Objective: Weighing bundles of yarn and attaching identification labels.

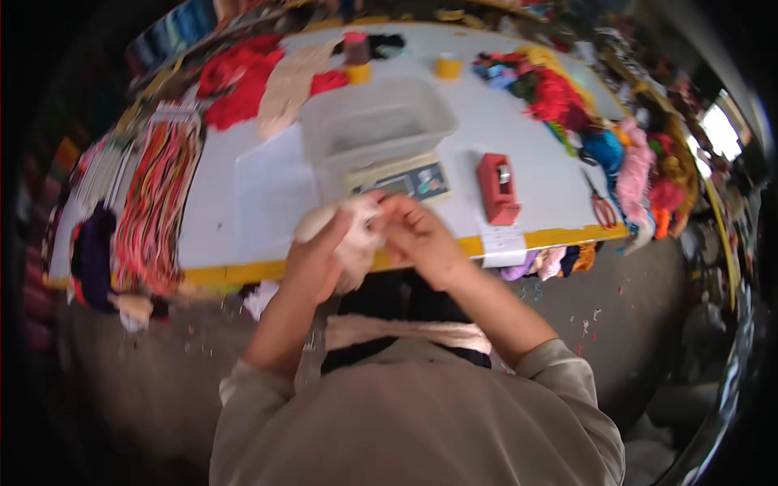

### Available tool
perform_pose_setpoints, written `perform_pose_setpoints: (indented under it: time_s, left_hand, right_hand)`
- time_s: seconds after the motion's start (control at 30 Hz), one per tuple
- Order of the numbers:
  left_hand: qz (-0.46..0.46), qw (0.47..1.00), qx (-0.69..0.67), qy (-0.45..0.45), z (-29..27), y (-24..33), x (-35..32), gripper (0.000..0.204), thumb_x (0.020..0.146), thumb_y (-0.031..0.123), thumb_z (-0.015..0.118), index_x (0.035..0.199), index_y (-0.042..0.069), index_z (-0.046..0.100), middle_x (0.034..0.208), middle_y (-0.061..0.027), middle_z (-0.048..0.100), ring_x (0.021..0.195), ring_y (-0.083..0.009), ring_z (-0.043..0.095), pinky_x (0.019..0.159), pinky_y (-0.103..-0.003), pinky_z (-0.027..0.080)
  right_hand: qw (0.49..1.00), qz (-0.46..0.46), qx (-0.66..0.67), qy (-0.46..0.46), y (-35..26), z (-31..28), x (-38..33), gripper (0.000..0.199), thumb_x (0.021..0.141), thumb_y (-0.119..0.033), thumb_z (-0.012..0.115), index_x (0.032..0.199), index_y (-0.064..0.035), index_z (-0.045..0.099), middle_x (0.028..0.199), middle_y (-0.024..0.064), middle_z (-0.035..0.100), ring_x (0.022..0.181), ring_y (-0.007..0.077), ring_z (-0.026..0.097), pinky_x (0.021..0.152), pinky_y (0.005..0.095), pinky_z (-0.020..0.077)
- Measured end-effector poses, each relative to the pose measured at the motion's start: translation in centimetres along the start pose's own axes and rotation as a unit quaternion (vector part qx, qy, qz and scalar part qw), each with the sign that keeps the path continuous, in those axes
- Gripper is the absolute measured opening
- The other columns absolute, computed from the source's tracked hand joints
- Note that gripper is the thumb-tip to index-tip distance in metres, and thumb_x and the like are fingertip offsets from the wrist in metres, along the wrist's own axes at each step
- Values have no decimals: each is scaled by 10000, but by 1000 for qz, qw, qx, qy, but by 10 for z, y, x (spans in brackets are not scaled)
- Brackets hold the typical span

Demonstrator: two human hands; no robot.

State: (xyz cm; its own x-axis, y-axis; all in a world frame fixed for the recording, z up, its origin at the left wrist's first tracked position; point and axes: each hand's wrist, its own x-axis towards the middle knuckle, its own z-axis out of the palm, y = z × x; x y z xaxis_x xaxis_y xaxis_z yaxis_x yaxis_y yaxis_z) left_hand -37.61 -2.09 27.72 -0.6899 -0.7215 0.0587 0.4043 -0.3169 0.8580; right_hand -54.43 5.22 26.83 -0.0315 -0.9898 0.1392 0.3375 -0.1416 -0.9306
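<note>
Just in front of the table's near edge, my left hand (314,257) is closed around a cream bundle of yarn (356,247). The fingers of my right hand (423,241) are pinched together at the top of that bundle; what lies between the fingertips is too blurred to make out. A second cream hank of yarn (405,332) stretches across my lap. Beyond my hands sits a beige weighing scale (438,180), with a translucent plastic tub (377,121) on or against its far side; the exact contact is unclear.
A red tape dispenser (497,190) stands right of the scale, and red-handled scissors (604,209) lie near the right edge. Multicoloured hanks (158,202) hang over the left side. Red yarn (243,77) lies at the far left, more coloured yarn (559,97) at the right.
</note>
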Motion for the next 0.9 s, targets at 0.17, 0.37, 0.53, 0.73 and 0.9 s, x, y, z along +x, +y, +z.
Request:
perform_pose_setpoints:
  time_s: [0.17, 0.37, 0.53, 0.73, 0.9]
  left_hand:
    - [17, 996, -55, -74, 8, -11, 16, 452, 1024, 252, 539, 1335, -75, 526, 1292, -125, 613, 1159, -189, 591, 997, -324, 452]
    - [17, 997, -75, -14, 5, -19, 21, 399, 987, 173, 602, 1296, -73, 549, 1225, -116, 634, 1082, -167, 618, 921, -304, 491]
    - [3, 1000, -6, 7, 5, -27, 28, 390, 903, 21, 659, 1276, -54, 571, 1131, -94, 650, 961, -127, 625, 801, -272, 523]
    - [-2, 998, -55, -12, 4, -27, 36, 373, 902, 23, 573, 1265, -61, 579, 1074, -112, 669, 894, -143, 635, 759, -275, 525]
    - [-103, 992, 74, -17, -5, -20, 33, 290, 925, 139, 578, 1160, -22, 635, 829, -29, 642, 667, -84, 541, 627, -256, 469]
  right_hand:
    - [994, -1, -107, -12, -3, -3, 3, 57, 955, -96, 647, 1004, -85, 619, 842, -72, 577, 635, 10, 431, 578, 174, 333]
    - [983, 4, -174, 55, -4, -17, 6, 55, 931, -50, 659, 968, -74, 628, 795, -77, 540, 646, 9, 401, 586, 196, 314]
    - [982, -38, -173, 61, 1, -27, 9, 65, 924, -50, 630, 981, -78, 619, 782, -54, 541, 613, 21, 393, 564, 197, 307]
    - [983, 119, 115, 75, -6, -31, 11, 93, 934, -63, 599, 1026, -75, 607, 769, -50, 532, 562, 32, 368, 495, 196, 279]
    - [984, 137, -114, -15, -10, -34, 7, 104, 970, -194, 637, 971, -90, 637, 725, -82, 493, 581, 10, 364, 494, 193, 275]
